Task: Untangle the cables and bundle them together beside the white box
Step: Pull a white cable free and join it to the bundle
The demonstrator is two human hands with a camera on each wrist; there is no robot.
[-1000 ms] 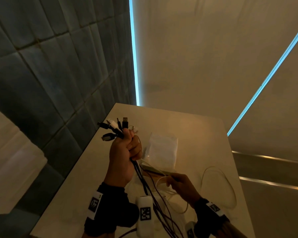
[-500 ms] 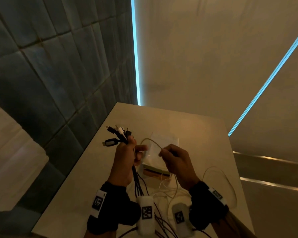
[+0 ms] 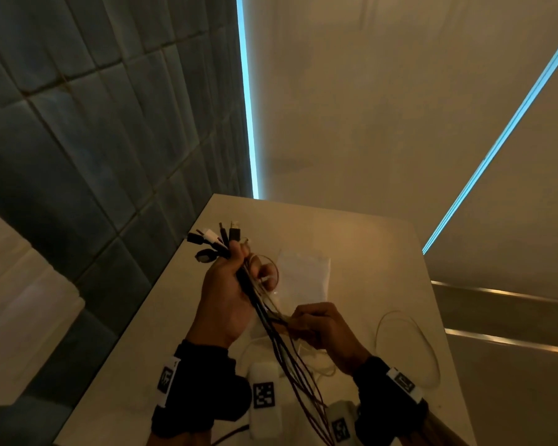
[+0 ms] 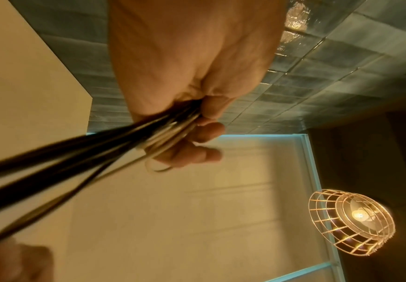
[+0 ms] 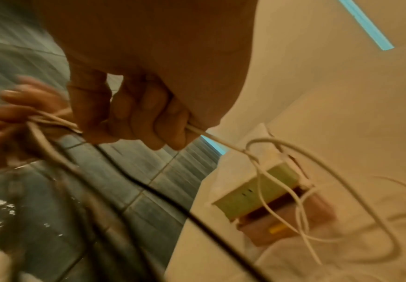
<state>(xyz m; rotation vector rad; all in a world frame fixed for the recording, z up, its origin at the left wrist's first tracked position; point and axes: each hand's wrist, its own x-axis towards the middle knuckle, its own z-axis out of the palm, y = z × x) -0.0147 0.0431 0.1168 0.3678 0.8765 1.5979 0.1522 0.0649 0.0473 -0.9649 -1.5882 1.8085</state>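
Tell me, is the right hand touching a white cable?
Touching. The right wrist view shows the right hand curled round the white cable, which comes out below the fingers.

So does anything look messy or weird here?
Yes, a little. One thin white cable lies in a loose loop on the table, apart from the bunch of cables that the left hand grips. Nothing looks broken.
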